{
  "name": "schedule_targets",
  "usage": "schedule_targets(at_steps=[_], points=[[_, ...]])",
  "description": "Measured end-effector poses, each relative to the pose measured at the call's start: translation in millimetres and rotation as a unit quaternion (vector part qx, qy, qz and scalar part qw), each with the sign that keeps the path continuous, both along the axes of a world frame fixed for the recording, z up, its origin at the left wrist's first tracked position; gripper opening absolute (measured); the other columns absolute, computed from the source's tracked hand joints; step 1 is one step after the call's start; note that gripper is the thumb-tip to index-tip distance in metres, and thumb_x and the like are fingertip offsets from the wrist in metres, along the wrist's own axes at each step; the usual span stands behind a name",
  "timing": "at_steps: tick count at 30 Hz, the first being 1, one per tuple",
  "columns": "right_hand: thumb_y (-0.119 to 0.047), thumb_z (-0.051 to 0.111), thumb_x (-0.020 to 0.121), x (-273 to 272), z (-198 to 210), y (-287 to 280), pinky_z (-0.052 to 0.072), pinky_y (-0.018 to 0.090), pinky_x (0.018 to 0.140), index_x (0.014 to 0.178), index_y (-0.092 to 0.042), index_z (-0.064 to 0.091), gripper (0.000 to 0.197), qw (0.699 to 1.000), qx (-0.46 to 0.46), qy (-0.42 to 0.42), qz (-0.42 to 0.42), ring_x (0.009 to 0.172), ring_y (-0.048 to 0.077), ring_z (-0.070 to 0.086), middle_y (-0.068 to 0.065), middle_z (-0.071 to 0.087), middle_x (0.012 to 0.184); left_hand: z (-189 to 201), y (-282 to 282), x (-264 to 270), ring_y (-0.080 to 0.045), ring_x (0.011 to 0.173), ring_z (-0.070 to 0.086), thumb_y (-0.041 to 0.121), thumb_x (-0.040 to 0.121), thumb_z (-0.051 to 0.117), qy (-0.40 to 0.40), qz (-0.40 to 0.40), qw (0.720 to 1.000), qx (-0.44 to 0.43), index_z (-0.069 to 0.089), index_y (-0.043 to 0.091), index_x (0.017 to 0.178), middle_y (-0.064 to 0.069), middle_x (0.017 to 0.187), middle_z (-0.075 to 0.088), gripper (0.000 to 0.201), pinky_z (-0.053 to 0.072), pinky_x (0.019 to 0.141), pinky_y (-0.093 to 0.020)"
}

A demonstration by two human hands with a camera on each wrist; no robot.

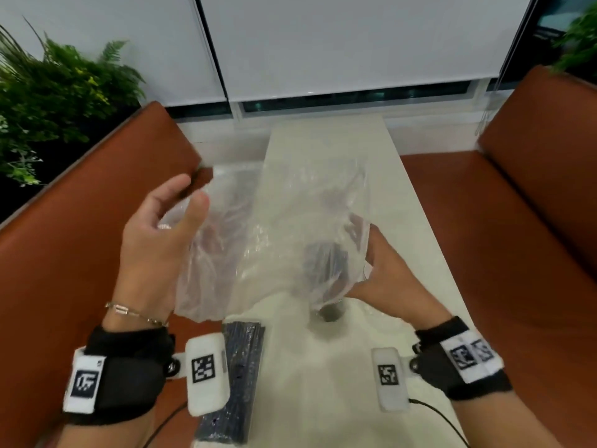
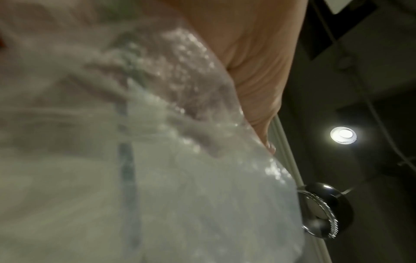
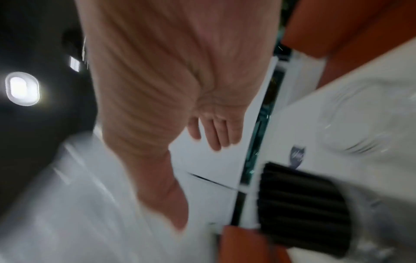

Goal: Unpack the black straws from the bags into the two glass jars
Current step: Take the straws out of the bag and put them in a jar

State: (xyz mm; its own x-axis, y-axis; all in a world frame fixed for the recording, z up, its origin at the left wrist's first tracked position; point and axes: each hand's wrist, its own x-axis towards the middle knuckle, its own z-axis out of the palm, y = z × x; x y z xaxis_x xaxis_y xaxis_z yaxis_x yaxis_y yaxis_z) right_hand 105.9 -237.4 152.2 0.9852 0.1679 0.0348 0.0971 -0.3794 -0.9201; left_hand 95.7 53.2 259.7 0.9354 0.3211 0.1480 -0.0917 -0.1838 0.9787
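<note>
Plastic is the hazard: the left hand (image 1: 158, 240) lifts an emptied clear bag (image 1: 232, 234), apparently pinched, draping it over the jar (image 1: 329, 286) where black straws (image 1: 326, 263) stand; right hand (image 1: 387, 273) seems to steady that jar behind the film, though its fingers' grip I cannot tell. A snagging bag could tip the jar. Another full straw pack (image 1: 239, 383) waits on the counter (image 1: 323, 367)
</note>
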Motion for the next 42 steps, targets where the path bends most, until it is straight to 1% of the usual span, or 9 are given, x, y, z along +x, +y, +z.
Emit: schedule_targets(at_steps=[4,7,13,16,20,27,34,37,42], points=[[0.013,0.091,0.073,-27.7,39.5,-8.2,0.060,0.046,0.105,0.157,-0.043,0.036,0.115,0.984,0.094,0.074,0.134,0.135,0.011,0.063,-0.014,0.060,0.150,-32.4,8.0,-21.3,-0.010,0.108,0.076,0.048,0.081,0.077,0.035,0.033,0.995,-0.087,0.067,0.038,0.138,0.011,0.124,0.075,0.059,0.065,0.090,-0.036],[-0.002,0.079,0.090,-40.1,37.2,-4.3,0.060,0.048,0.104,0.149,-0.031,0.052,0.071,0.981,0.146,0.075,0.100,0.126,0.018,0.071,-0.005,0.071,0.138,-53.8,14.2,-35.1,-0.019,0.105,0.079,0.036,0.076,0.079,0.050,0.010,0.981,-0.189,0.066,0.034,0.137,0.006,0.119,0.080,0.062,0.069,0.078,-0.035],[-0.011,0.063,0.105,-58.4,2.3,-6.4,0.067,0.037,0.081,0.104,-0.015,0.081,0.019,0.992,0.115,0.053,0.003,0.090,0.024,0.080,0.015,0.080,0.100,-104.9,28.9,-51.4,-0.042,0.148,0.050,0.049,0.091,0.080,0.203,-0.164,0.910,-0.322,0.061,0.016,0.148,-0.018,0.155,0.058,0.069,0.033,0.123,-0.066],[-0.007,0.055,0.108,-72.6,-7.8,-18.2,0.063,0.033,0.069,0.100,-0.009,0.079,0.025,0.989,0.101,0.103,-0.009,0.076,0.031,0.075,0.014,0.080,0.086,-127.8,31.4,-56.4,-0.038,0.141,0.057,0.017,0.092,0.081,0.209,-0.102,0.900,-0.368,0.062,0.019,0.146,-0.015,0.147,0.066,0.057,0.050,0.113,-0.059],[0.001,0.050,0.107,-92.5,-36.5,-32.5,0.060,0.029,0.060,0.098,-0.014,0.080,0.035,0.983,0.081,0.159,-0.031,0.070,0.032,0.071,0.017,0.076,0.083,-136.0,18.4,-75.5,-0.020,0.107,0.074,0.009,0.094,0.074,0.135,0.027,0.952,-0.274,0.063,0.027,0.138,0.003,0.103,0.082,0.048,0.067,0.085,-0.035],[-0.001,0.052,0.108,-131.1,-87.9,-39.4,0.054,0.036,0.060,0.089,-0.025,0.080,0.041,0.962,0.161,0.198,-0.097,0.064,0.020,0.061,0.002,0.064,0.070,-181.7,-12.8,-124.5,-0.026,0.123,0.072,0.065,0.087,0.059,0.381,-0.175,0.888,-0.191,0.065,0.031,0.135,-0.002,0.129,0.078,0.059,0.061,0.092,-0.042],[-0.027,0.062,0.107,-169.8,-136.5,-44.4,0.065,0.049,0.087,0.126,-0.014,0.070,0.024,0.885,0.179,0.424,-0.074,0.101,0.040,0.077,0.018,0.078,0.110,-258.3,-48.5,-156.5,-0.026,0.082,0.069,0.019,0.098,0.075,0.369,-0.046,0.913,-0.165,0.072,0.011,0.107,-0.014,0.103,0.073,0.013,0.063,0.060,-0.032],[0.001,0.068,0.095,-186.6,-156.8,-48.6,0.066,0.046,0.081,0.128,0.007,0.067,0.033,0.834,0.199,0.514,-0.012,0.087,0.034,0.076,0.021,0.076,0.102,-280.0,-57.1,-159.1,-0.021,0.072,0.062,0.025,0.100,0.073,0.355,-0.049,0.928,-0.102,0.066,0.017,0.097,-0.008,0.088,0.066,0.011,0.055,0.055,-0.031],[0.026,0.051,0.088,-186.0,-171.8,-65.9,0.054,0.030,0.063,0.106,0.006,0.074,0.036,0.883,0.094,0.454,-0.078,0.073,0.022,0.073,0.014,0.074,0.084,-290.0,-48.7,-147.6,-0.025,0.063,0.047,0.045,0.097,0.072,0.318,-0.007,0.933,0.170,0.042,0.020,0.065,0.002,0.059,0.047,0.051,0.041,0.066,-0.039]])
